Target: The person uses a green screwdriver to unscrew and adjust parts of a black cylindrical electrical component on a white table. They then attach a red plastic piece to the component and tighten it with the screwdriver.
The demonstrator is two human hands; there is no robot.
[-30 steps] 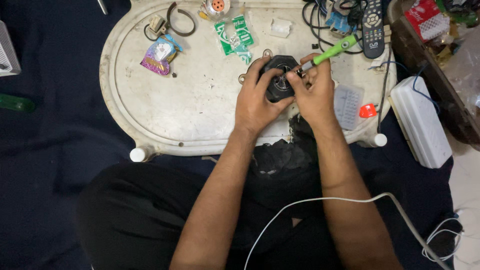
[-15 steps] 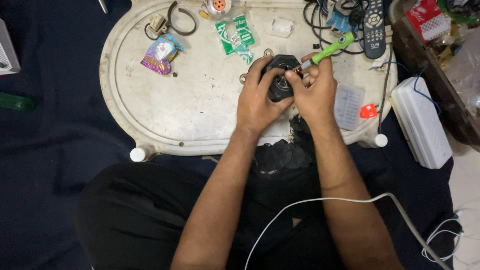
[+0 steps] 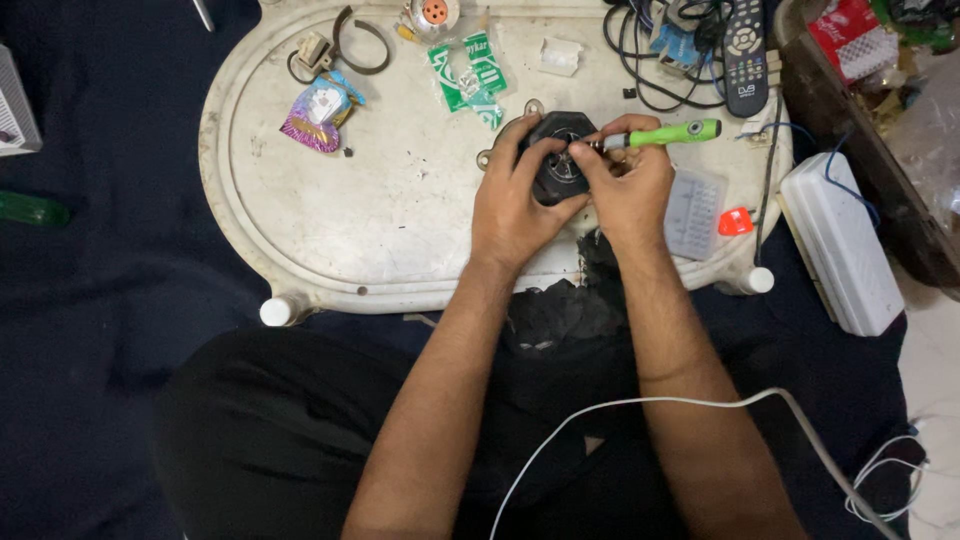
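- Gripping a round black part (image 3: 560,160) from the left side: left hand (image 3: 515,205), fingers curled over its rim, thumb underneath
- Pinching a green-handled screwdriver (image 3: 665,134) in the right hand (image 3: 628,190), closed around the shaft near the tip, handle pointing off to the right, tip resting at the middle of the black part
- Sitting on the right half of a white oval worktop (image 3: 330,215), toward its far edge: the black part, held between both hands
- Lying just above and to the left of the black part: a flat green-and-white sachet (image 3: 468,78), crumpled, with green print
- Further left, near the far left curve of the worktop: a shiny purple and blue wrapper (image 3: 316,112), torn open
- At the far edge, upper middle: a small white box (image 3: 560,56), well apart from the hands
- Just right of the right hand: a clear rectangular case (image 3: 694,200) with rows of small cells, and a small orange-red cap (image 3: 735,221) touching its right side
- At the top right: a black remote control (image 3: 744,52) beside a tangle of black cables (image 3: 650,60)
- Off the worktop to the right: a long white box (image 3: 838,245) on the dark cloth
- In the far right corner: a red packet (image 3: 848,30), print too small to tell
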